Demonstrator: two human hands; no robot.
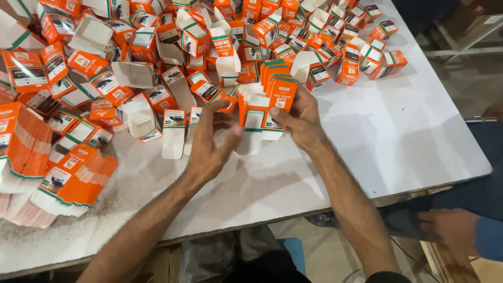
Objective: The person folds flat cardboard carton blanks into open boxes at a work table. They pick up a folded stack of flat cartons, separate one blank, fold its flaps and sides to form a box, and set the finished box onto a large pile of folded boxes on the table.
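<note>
Orange flat cartons gripped by right hand; left hand fingers spread

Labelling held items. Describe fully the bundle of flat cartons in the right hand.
The bundle of flat cartons is a thin stack of unfolded orange card blanks with white flaps and green edging, fanned slightly at the top. It stands roughly upright above the white table, in front of the pile of folded boxes. The right hand pinches its right side; the left hand reaches its lower left, fingers blurred.

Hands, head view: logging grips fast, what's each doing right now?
Left hand: open, fingers spread, holding nothing.
Right hand: closed on a stack of flat orange cartons.
</note>
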